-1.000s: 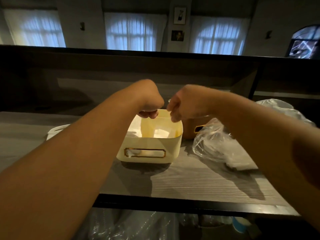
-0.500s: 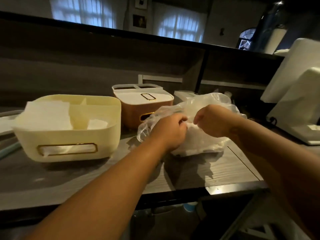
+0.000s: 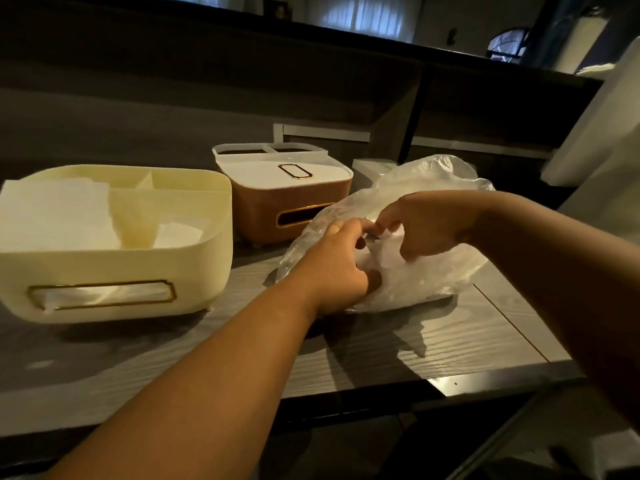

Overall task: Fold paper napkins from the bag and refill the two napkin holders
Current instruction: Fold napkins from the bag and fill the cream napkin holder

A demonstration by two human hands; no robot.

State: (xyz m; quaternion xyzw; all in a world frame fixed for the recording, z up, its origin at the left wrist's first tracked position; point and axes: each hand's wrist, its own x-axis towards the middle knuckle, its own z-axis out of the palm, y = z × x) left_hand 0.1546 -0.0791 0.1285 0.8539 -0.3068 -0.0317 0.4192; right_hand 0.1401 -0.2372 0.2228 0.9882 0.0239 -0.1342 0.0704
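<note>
A clear crinkled plastic bag [image 3: 408, 237] on the grey wood-grain surface [image 3: 398, 348] is pinched by the left hand [image 3: 332, 268] and right hand [image 3: 419, 223].

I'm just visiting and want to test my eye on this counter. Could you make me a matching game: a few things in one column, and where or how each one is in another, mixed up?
Things:
1. cream holder
2. brown holder
3. plastic bag
4. left hand

States:
A. white lid on top, front slot dark
B. lid off, napkins showing inside
C. at the mouth of the bag with the right hand
D. crinkled and clear, right of both holders

Pairs: 1-B, 2-A, 3-D, 4-C
</note>
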